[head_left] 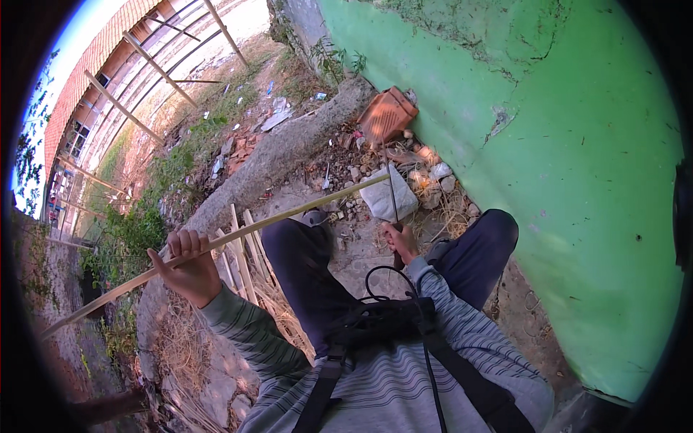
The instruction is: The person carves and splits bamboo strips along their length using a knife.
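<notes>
A long, pale bamboo strip slants across the view from lower left to upper right. My left hand is closed around it, left of my knees. Between my knees my right hand grips a long, narrow knife by its dark handle, blade pointing away from me. The strip's far end crosses the blade near its middle; whether they touch, I cannot tell. Just beyond my right hand, under the blade, lies a whitish block. Several split strips lie on the ground by my left knee.
A green wall rises close on my right. Ahead, an orange slotted clay piece leans near its base among rubble. A thick grey ridge curves past my left side. Dry fibres and green plants are at left.
</notes>
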`<state>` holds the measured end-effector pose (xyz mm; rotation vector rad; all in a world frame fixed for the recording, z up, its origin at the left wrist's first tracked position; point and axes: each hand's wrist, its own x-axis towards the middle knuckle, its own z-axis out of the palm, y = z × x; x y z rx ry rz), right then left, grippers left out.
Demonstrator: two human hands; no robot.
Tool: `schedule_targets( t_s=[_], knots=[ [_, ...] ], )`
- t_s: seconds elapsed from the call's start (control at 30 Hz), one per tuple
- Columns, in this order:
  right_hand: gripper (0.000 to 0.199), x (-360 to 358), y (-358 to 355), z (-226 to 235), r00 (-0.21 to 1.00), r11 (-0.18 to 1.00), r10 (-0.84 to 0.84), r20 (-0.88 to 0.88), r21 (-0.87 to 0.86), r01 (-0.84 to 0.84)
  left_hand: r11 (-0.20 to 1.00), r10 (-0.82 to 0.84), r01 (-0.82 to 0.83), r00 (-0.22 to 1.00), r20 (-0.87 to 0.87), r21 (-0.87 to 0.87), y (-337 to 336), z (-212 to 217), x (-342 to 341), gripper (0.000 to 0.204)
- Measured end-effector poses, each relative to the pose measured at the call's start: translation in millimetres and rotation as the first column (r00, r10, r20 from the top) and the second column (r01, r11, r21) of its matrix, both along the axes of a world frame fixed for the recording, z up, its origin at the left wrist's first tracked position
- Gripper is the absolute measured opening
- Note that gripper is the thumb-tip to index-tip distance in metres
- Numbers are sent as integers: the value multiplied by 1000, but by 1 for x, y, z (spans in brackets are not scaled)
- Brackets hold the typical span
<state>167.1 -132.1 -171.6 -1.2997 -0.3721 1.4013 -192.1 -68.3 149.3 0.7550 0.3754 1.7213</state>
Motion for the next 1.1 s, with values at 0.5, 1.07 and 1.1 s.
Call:
schedule_targets(
  t_s=[0.5,1.07,1.1],
  knots=[
    [38,12,-6,-57,931,911,-331,151,-205,357,979,103,-101,995,-2,-174,92,-138,128,47],
    [41,-25,-4,-86,845,1000,-24,534,-1,28,987,112,-80,965,-236,142,67,-170,195,37],
    [41,-23,-5,-90,844,1000,-25,536,-2,31,987,109,-78,966,-235,141,66,-166,199,37]
  ],
)
